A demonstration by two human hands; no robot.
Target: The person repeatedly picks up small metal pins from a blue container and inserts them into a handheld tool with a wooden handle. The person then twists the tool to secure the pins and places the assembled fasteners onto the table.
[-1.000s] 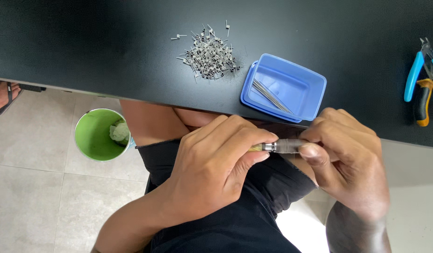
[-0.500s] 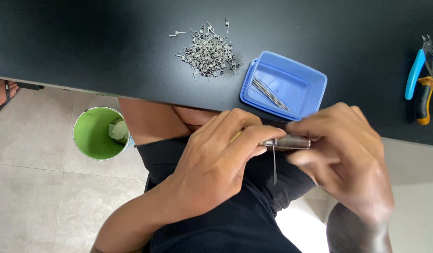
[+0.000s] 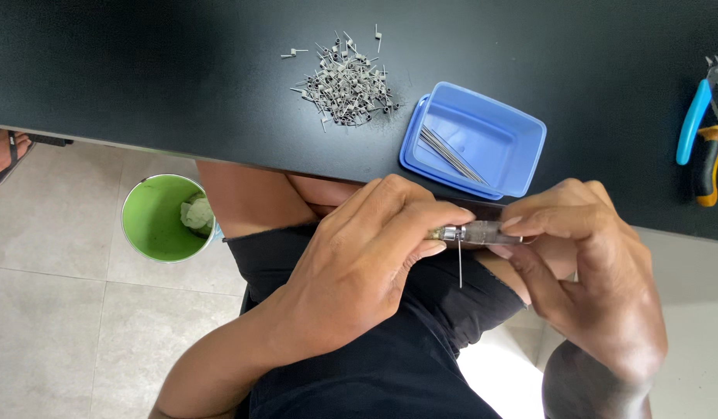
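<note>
Mostly unchanged from a second earlier: both hands stayed low in front of the table's near edge, over the lap, but a thin straight wire (image 3: 460,262) now hung down from the tool, where before none showed.

Largest first: table (image 3: 142,70), matte black, flat, smooth. Below it pale floor tiles (image 3: 48,310) and black fabric shorts (image 3: 390,365). Green round bin (image 3: 151,219) on the floor, glossy plastic, crumpled pale wad inside. Blue rectangular tray (image 3: 522,147), plastic with rounded corners, sat on the table near its edge, holding a few straight thin metal rods (image 3: 450,154) lying diagonally. Pile of small grey metal coils (image 3: 347,81) with short legs lay just left of the tray, loose and tangled. At the table's far right, pliers with blue handles (image 3: 694,118) and a second pair with orange-and-black handles (image 3: 708,167).

Left hand (image 3: 359,271) had its grip clenched around the left end of a small cylindrical tool (image 3: 479,233), metal tip, translucent greyish body. Right hand (image 3: 592,279) pinched the tool's right end between thumb and fingers. Tool sat horizontal between both hands, just below the tray, wire dangling vertically from its metal collar.
</note>
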